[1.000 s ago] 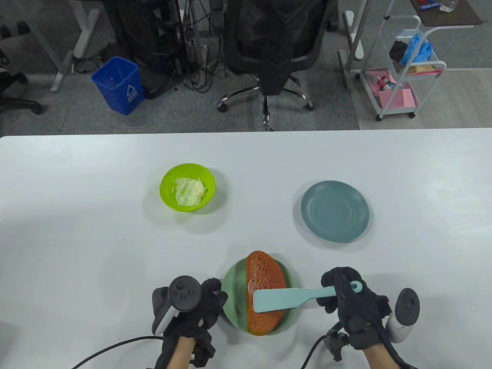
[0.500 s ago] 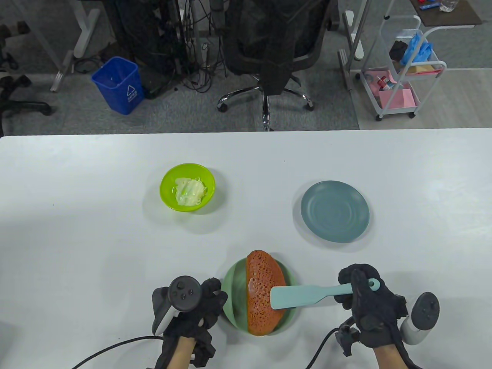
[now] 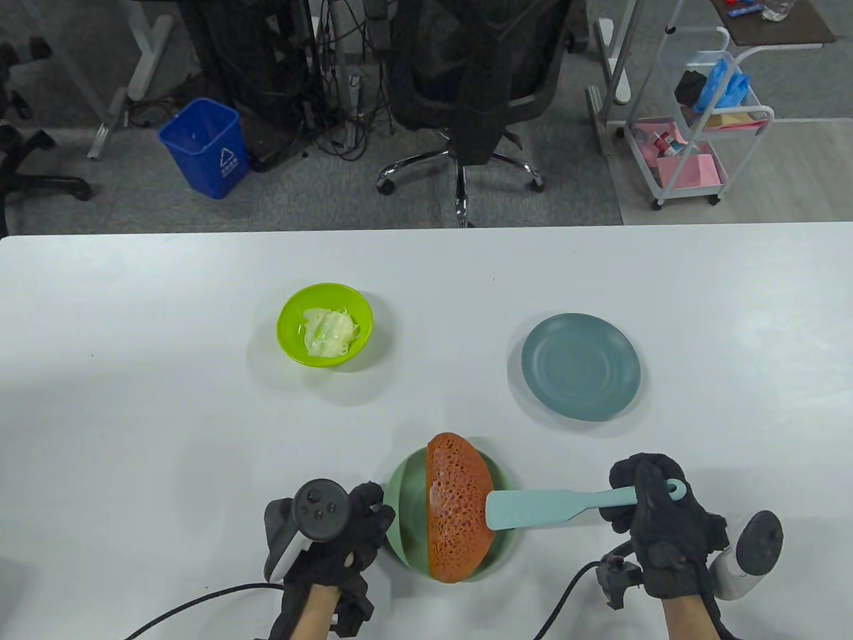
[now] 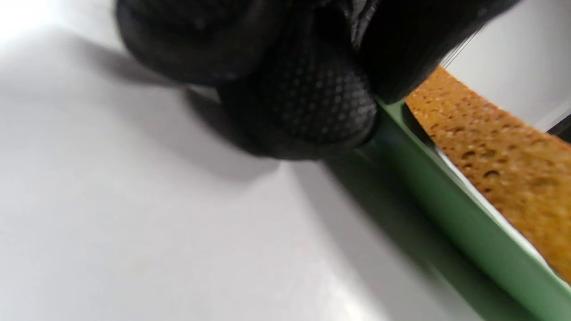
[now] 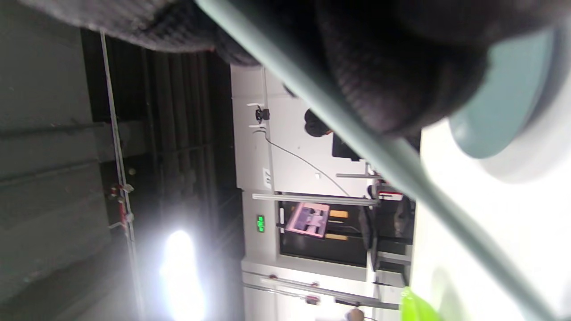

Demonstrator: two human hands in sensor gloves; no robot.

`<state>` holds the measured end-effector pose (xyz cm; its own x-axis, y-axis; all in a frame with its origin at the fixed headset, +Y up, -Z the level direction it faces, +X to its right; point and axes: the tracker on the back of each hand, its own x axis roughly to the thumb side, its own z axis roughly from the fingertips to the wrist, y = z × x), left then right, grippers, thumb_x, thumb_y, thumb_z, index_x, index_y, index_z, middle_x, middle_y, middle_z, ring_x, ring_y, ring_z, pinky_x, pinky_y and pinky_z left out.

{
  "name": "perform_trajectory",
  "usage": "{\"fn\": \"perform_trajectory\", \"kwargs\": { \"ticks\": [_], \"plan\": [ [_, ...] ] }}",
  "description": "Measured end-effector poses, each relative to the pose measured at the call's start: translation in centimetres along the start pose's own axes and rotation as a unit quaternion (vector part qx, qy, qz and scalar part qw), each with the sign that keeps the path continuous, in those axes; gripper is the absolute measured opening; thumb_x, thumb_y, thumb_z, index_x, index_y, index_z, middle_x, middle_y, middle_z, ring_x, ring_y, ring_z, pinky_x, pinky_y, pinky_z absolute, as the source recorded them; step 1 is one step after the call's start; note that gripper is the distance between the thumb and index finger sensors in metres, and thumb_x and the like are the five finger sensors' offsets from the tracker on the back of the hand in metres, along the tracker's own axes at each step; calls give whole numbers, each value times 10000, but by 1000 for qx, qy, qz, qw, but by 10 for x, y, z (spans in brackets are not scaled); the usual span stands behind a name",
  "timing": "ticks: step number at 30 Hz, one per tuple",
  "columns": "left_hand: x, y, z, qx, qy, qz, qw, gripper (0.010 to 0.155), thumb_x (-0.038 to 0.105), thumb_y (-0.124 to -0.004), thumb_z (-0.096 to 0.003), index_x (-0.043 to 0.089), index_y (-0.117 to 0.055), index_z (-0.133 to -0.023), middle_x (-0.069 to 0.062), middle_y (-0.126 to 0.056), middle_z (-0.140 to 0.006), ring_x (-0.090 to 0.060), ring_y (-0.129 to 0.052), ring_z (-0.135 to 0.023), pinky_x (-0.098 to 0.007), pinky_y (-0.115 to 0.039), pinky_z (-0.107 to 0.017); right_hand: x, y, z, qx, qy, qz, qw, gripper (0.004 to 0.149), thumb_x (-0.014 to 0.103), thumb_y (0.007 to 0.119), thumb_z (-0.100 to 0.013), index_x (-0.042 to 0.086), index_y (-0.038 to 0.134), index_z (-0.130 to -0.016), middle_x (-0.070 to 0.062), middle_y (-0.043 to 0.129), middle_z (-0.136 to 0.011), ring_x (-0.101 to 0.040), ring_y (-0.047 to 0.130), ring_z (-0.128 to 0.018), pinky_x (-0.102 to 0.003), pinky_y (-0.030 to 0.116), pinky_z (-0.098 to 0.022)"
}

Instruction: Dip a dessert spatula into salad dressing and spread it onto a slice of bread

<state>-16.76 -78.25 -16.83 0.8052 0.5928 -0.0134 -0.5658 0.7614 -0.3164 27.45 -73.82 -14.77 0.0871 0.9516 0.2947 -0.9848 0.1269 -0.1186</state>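
The right hand point(image 3: 656, 527), gloved in black with a tracker strapped at its outer side, grips the handle end of the dessert spatula point(image 3: 553, 505), fingers curled over the handle; the right wrist view shows the pale teal handle point(image 5: 357, 133) passing under the closed gloved fingers point(image 5: 401, 67). From this hand the spatula runs sideways toward the left hand, and its flat blade overlaps the near edge of the bread slice point(image 3: 458, 507) and the rim of the green plate point(image 3: 398, 497); whether the blade touches the bread cannot be told. The left hand point(image 3: 333, 533), also gloved and carrying a tracker on its back, rests on the table point(image 3: 133, 400) with its fingers against the plate's rim on the side away from the right hand. In the left wrist view a fingertip point(image 4: 308, 102) presses the green rim point(image 4: 446, 209), with the porous brown bread point(image 4: 504, 165) just beyond it. The bread slice lies on the green plate between the two hands. Farther out from the left hand stands a lime bowl point(image 3: 325, 325) holding pale salad dressing point(image 3: 328, 331). Farther out from the right hand lies a grey-blue plate point(image 3: 580, 367), well apart from the bowl.
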Motion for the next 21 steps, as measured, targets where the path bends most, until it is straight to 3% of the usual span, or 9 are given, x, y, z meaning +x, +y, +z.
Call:
{"fn": "perform_trajectory", "kwargs": {
  "ticks": [8, 21],
  "plan": [
    [0, 0, 0, 1, 1, -1, 1000, 553, 432, -830, -605, 68, -773, -1017, 48, -1022, -618, -102, -1103, -303, -265, -943, -216, -19, 23, -1, 55, 42, -63, 996, 403, 432, 739, -618, 109, 702, -857, -250, 749, -784, -438, 1004, -390, -383, 924, -234],
    [0, 0, 0, 1, 1, -2, 1000, 553, 432, -829, -605, 69, -771, -1018, 48, -1022, -618, -103, -1102, -303, -265, -942, -218, -35, 41, 0, 76, 86, -34, 993, 424, 395, 774, -616, 100, 657, -898, -276, 693, -839, -477, 987, -482, -410, 934, -317]
  ]
}}
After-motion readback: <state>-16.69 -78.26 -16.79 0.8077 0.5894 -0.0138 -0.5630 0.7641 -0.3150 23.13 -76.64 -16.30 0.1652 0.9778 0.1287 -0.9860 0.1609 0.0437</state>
